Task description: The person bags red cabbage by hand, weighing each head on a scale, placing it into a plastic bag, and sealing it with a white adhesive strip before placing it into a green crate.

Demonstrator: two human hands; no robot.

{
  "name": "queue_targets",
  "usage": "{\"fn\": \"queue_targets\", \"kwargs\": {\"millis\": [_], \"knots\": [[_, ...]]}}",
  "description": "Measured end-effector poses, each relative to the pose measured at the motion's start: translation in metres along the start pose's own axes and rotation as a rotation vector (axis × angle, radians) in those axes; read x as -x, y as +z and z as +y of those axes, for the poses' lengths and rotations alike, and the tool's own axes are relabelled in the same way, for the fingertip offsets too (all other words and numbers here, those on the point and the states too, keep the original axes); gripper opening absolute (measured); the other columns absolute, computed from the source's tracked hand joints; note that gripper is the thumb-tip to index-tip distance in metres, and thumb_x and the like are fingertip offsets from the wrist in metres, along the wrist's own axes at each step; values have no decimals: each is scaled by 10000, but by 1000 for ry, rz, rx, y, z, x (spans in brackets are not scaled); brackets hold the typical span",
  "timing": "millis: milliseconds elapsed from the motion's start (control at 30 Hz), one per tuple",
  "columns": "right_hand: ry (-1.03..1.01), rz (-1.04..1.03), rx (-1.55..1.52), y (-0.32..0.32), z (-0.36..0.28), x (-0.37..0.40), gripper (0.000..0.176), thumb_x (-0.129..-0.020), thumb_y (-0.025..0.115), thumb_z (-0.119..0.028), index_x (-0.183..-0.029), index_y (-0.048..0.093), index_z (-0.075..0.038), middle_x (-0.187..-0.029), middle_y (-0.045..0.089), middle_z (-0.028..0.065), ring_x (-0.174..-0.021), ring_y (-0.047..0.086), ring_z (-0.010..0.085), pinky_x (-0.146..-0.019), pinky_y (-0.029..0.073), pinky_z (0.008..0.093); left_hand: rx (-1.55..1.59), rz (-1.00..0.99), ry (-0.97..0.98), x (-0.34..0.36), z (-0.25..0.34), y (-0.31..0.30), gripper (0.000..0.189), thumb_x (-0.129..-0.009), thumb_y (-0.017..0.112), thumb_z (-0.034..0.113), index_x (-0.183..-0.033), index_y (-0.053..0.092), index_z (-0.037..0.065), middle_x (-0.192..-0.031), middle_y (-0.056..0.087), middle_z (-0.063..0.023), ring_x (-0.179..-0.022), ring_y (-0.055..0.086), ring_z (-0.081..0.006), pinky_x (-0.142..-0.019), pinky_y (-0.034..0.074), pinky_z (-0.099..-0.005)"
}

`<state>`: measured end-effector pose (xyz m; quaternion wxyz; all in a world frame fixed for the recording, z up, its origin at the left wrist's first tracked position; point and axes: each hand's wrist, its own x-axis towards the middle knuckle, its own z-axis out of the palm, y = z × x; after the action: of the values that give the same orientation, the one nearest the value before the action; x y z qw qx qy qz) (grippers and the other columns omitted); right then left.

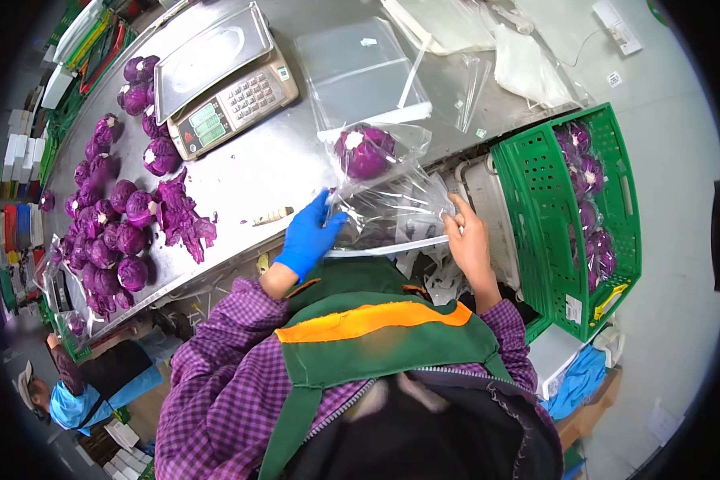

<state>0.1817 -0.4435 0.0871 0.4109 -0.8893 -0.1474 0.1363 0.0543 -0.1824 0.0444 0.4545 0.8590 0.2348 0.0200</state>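
Note:
A clear plastic bag (392,210) with a red cabbage (364,152) in its far end lies over the near edge of the steel table. My left hand (308,240), in a blue glove, grips the bag's left side near its mouth. The bare fingers of my right hand (468,240) pinch the right side of the mouth. The bag's white-edged opening faces my apron (376,352) and spans between both hands. A pale-handled tool (272,216), perhaps a knife, rests left of my gloved hand.
Loose red cabbages (104,253) pile up on the table (240,188) at left, beside torn purple leaves (186,218). A scale (236,108) stands behind. Flat plastic bags (360,76) lie farther back. Bagged cabbages fill a green crate (536,208) at right. Another person (96,392) is at lower left.

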Motion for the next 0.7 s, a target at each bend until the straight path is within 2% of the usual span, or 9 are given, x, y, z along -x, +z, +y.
{"fn": "queue_targets", "kwargs": {"millis": [33,100,133,233,267,367,467,600,700], "knots": [[-6,-29,15,-2,6,5,357,-824,585,-66,-1178,545,-42,-556,480,141,-453,456,196,-497,378,326,-2,-3,-3,2,0,-6,503,-834,655,210,-1261,489,2,-1042,625,-161,-859,612,-175,-758,496,-282],[38,-117,26,-8,15,14,388,-809,608,-74,-1190,537,-40,-595,509,142,-501,491,214,-533,401,334,312,-263,-450,7,1,-18,316,-862,622,204,-1079,587,-24,-878,659,-97,-773,598,-113,-656,479,-256],[79,-204,39,-9,17,18,422,-795,631,-81,-1202,529,-37,-635,538,143,-550,525,231,-570,424,343,391,-256,-452,14,6,-19,197,-893,573,188,-904,628,-1,-823,652,-56,-728,577,-93,-617,452,-239],[-133,-103,314,-14,6,28,461,-754,683,-106,-1186,539,-34,-775,589,131,-698,574,281,-672,455,377,845,-192,-560,30,20,-19,192,-909,540,179,-865,638,20,-796,646,-57,-711,581,-106,-639,454,-234],[-295,35,397,-17,-21,27,443,-727,707,-120,-1136,559,-30,-868,593,106,-794,578,313,-741,454,411,949,-216,-561,32,20,-17,199,-918,522,178,-901,649,26,-800,646,-51,-699,581,-110,-656,455,-232],[-508,34,202,-9,-72,20,348,-741,693,-104,-1064,580,-40,-830,581,101,-753,579,294,-703,462,389,866,-288,-496,39,36,-25,245,-914,546,216,-1005,652,15,-816,652,-45,-677,564,-94,-642,450,-227],[-289,-409,-75,21,-97,23,215,-753,674,-90,-954,605,-57,-807,572,96,-712,585,261,-646,464,361,816,-306,-443,43,35,-26,256,-914,551,239,-998,655,21,-809,650,-37,-671,547,-78,-635,441,-218],[-379,-508,-61,56,-99,21,171,-753,676,-80,-901,608,-30,-779,584,93,-648,581,218,-590,457,327,820,-230,-445,46,30,-17,250,-912,558,249,-973,661,30,-778,641,-22,-650,530,-69,-611,433,-211],[-385,-601,9,70,-93,19,116,-773,640,-131,-826,586,-43,-786,594,108,-726,602,305,-651,466,407,726,-254,-386,43,21,-11,233,-910,562,232,-948,661,24,-744,628,-13,-635,537,-75,-589,431,-206]]}}
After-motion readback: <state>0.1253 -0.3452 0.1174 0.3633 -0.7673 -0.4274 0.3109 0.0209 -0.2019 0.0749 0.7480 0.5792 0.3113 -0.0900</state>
